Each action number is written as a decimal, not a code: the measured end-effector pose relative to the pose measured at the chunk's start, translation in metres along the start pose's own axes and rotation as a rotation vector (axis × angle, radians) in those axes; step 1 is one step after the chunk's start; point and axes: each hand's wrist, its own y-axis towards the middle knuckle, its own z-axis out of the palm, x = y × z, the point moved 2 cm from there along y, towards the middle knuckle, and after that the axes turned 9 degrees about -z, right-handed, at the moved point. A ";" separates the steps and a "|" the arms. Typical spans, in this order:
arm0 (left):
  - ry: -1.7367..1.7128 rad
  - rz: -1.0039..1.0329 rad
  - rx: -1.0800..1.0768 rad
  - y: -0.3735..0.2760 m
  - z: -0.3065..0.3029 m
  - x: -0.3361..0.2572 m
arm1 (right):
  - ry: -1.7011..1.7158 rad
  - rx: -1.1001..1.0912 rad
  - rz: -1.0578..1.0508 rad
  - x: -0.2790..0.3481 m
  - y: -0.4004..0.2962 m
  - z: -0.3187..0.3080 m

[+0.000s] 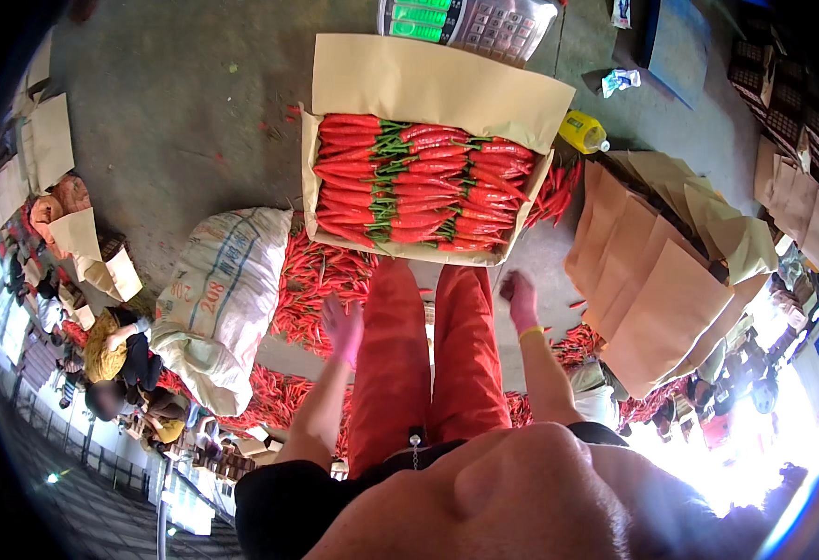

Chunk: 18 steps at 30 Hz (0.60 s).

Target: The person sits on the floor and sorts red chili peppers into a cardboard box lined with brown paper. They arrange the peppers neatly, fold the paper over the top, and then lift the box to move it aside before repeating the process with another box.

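Red chili peppers [423,183] with green stems lie packed in rows inside a paper-lined box [409,253], just beyond my knees. A brown paper flap [430,80] stands up at its far side. My left hand [343,325], in a pinkish glove, hangs beside my left leg over a heap of loose red chilies [322,280]; its fingers look spread and I see nothing in it. My right hand [520,297], gloved in pink, is beside my right leg with its fingers curled; whether it holds anything is hidden. Neither hand touches the box.
A digital scale [469,24] stands beyond the box. A white woven sack [224,301] lies at left, paper-lined boxes [654,273] at right. A yellow bottle [582,131] lies near the box's far right corner. Another person [119,350] sits at far left among chilies.
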 end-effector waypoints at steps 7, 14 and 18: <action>0.486 0.061 0.370 -0.137 0.074 0.038 | -0.192 0.158 0.557 -0.071 -0.127 0.002; 0.541 0.045 0.336 -0.129 0.116 0.045 | -0.538 0.265 0.265 -0.105 -0.125 -0.002; 0.584 0.078 0.272 -0.129 0.123 0.042 | -0.527 0.273 0.273 -0.101 -0.127 -0.003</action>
